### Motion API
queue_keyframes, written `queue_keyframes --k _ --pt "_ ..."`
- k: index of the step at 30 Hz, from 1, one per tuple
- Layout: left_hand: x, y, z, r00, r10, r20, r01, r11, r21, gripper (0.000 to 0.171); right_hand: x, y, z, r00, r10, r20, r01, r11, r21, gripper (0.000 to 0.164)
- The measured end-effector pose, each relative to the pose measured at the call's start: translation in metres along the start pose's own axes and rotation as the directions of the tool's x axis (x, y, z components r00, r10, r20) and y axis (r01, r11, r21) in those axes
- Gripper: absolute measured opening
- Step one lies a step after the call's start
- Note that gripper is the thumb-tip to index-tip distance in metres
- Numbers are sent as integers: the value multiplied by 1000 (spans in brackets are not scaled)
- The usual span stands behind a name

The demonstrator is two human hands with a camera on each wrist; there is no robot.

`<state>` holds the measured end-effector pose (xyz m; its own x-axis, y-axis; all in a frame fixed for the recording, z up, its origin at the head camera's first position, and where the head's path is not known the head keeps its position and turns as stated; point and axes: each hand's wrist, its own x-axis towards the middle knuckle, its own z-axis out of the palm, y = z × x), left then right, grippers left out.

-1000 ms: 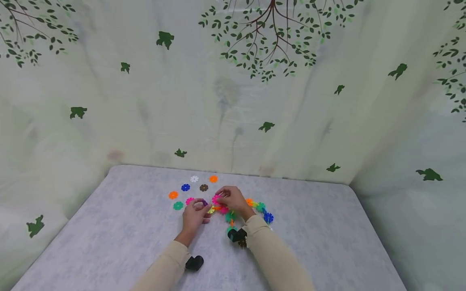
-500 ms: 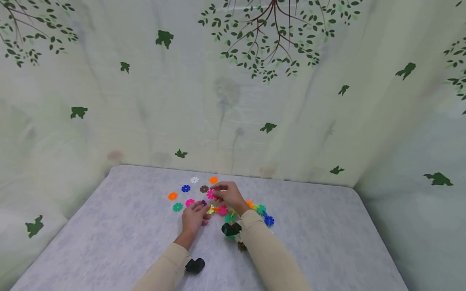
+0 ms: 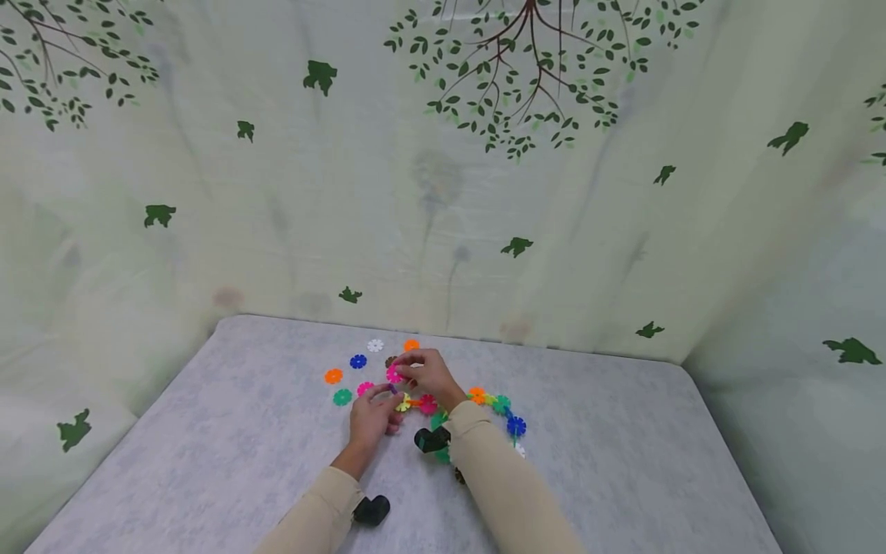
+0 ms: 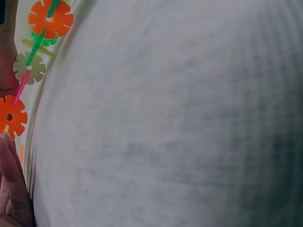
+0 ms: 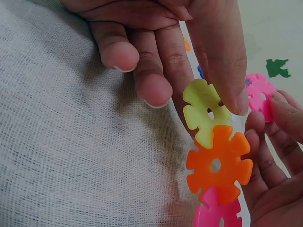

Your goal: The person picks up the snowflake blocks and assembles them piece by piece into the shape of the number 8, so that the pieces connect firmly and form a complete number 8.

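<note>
My right hand [image 3: 434, 378] pinches a pink notched, flower-shaped interlocking disc [image 3: 394, 374], held upright just above the left fingertips. Between the thumb and fingers of my left hand [image 3: 370, 422] is a purple disc [image 3: 393, 389], seen nearly edge-on. It sits at the end of a chain of joined discs. In the right wrist view, a yellow disc [image 5: 193, 113] lies by the left fingertips, followed by an orange disc [image 5: 199, 165] and a pink one. The chain curves off to the right, partly hidden beneath my right forearm.
Loose discs lie beyond my left hand: green [image 3: 342, 397], orange [image 3: 334, 376], blue [image 3: 358, 361], white [image 3: 375, 345] and others. The chain's far side bends round past a blue disc [image 3: 516, 427]. A grey-white cloth [image 3: 623, 462] covers the table, with a printed curtain behind.
My right hand has moved left with the pink disc, closer to the purple one, and now partly covers a loose brown disc. The left hand has stayed nearly in place; the head view has shifted slightly.
</note>
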<state>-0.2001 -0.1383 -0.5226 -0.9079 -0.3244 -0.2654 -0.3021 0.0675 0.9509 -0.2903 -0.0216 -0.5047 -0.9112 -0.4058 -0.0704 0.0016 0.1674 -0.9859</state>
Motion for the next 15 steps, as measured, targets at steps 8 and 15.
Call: queue_keyframes --k 8,15 --pt "3 -2 -4 1000 -6 8 6 1000 -18 46 5 -4 8 1000 12 25 -11 999 -50 13" --pt "5 -4 -4 1000 19 5 -19 999 -27 47 10 -3 12 997 62 34 -59 994 -90 14"
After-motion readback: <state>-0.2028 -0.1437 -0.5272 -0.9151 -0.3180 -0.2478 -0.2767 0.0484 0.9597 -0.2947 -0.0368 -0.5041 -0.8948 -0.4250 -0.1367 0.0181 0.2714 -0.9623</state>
